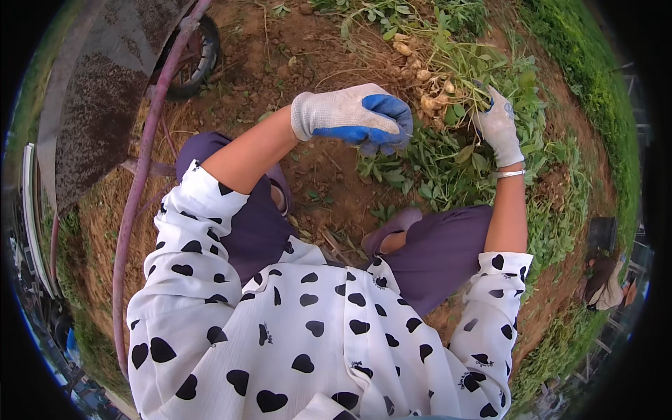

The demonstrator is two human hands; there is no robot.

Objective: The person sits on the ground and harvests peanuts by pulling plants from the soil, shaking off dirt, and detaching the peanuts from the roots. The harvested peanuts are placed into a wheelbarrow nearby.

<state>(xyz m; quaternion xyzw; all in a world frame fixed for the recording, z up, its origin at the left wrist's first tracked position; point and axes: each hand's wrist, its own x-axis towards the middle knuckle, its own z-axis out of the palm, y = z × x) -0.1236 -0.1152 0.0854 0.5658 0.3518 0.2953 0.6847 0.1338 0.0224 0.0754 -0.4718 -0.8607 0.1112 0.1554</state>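
My right hand, in a white knit glove with a blue palm, grips the green stems of a peanut plant. Pale peanut pods cluster at the roots of that plant, left of the fingers. My left hand wears a matching blue-palmed glove and is held in front of me over bare soil, left of the pods. Its fingers curl inward, and the glove hides whether anything is inside them. More uprooted peanut plants lie under and around my right hand.
At left stands a wheelbarrow with a rusty metal tray, a pink tube frame and a wheel. Green growth borders the soil at right. Another person is at far right, near a black container.
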